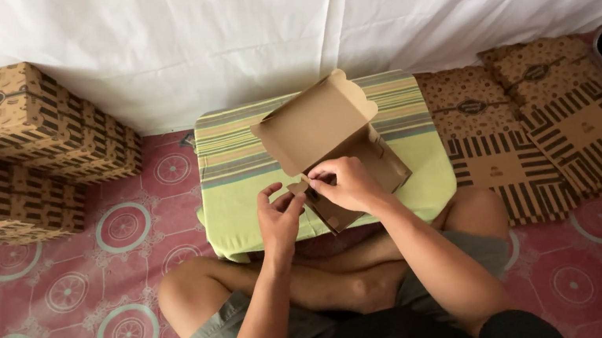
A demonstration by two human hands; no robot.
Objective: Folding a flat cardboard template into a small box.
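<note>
Head-worn view, steeply downward, close.

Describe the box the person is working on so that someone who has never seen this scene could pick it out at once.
Find the low table covered in a green striped cloth, in front of the seated person. The half-folded box sits on it, with the left hand and right hand at its near edge. Unlike the finished stack and flat blanks, it stands open, its plain brown inside showing.

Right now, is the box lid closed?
No, the lid of the box stands open while both hands work its near corner.
</note>
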